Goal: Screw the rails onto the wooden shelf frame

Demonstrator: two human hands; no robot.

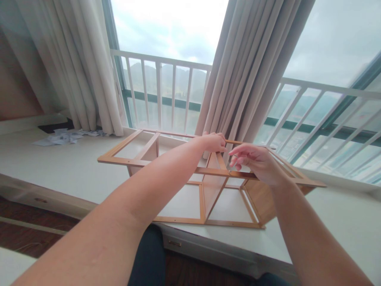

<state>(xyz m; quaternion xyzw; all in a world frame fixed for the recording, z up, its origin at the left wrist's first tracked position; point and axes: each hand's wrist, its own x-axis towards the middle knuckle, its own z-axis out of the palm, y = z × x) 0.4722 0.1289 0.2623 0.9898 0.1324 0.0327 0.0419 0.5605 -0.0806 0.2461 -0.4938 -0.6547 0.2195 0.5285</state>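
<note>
A light-brown wooden shelf frame (212,171) lies on its side on the white ledge, its slatted rails and inner boards showing. My left hand (214,142) reaches over to its far rail near the middle board, fingers curled down on the wood. Just to the right, my right hand (256,161) hovers above the near rail, with thumb and fingers drawn together. Something thin and small may be between those fingertips, too fine to name. Below them, a small metallic fitting (229,172) shows on the near rail.
The white ledge (74,171) runs beneath a window with white railings (159,85). Beige curtains (235,67) hang behind the frame. Scattered papers (61,137) lie at the ledge's left end. A dark wooden floor (32,226) is below, with my legs against the ledge.
</note>
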